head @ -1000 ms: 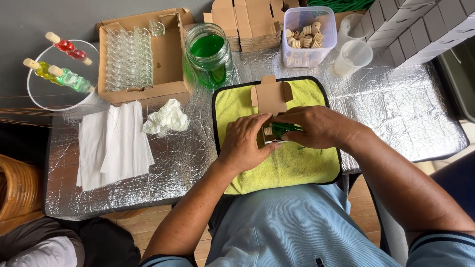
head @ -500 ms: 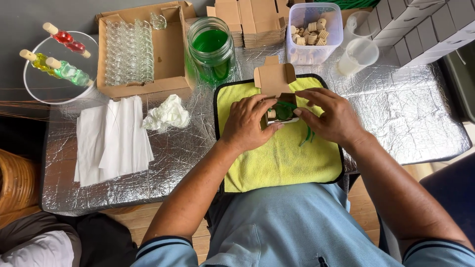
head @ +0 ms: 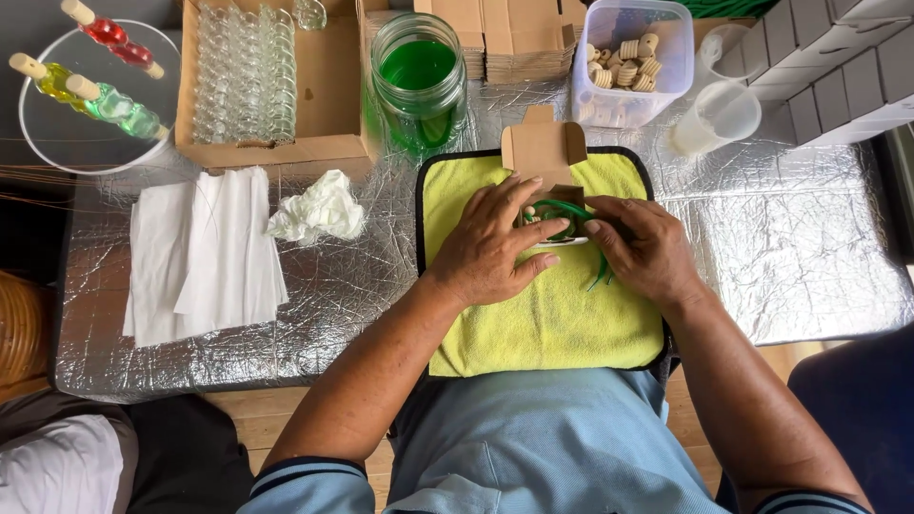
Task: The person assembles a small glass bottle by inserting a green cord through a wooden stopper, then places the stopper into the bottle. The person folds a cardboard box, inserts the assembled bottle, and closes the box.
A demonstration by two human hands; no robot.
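Left hand [head: 490, 249]: lies flat on a small open cardboard box [head: 545, 162], fingers spread and pressing down on it. Right hand [head: 645, 249]: fingers bent and pinched together on a green cord [head: 569, 211] that loops over the box's mouth (what sits inside the box is hidden by the hands). The box rests on a yellow cloth [head: 547, 319] with a dark border, at the near middle of the foil-covered worktop [head: 809, 266], its flap standing open towards the far side.

Far row, left to right: round white tray [head: 38, 152] with corked bottles of red, yellow and green liquid; flat brown carton [head: 333, 86] packed with clear glass bottles; glass jar [head: 419, 81] of green liquid; stack of folded cardboard blanks [head: 514, 38]; clear tub [head: 628, 62] of wooden stoppers; two plastic cups [head: 719, 114]; white boxes [head: 838, 67] stacked at the far right corner.

Left of the cloth: white paper sheets [head: 200, 252] and a crumpled tissue [head: 319, 209]. Bare foil lies right of the cloth up to the worktop's edge.
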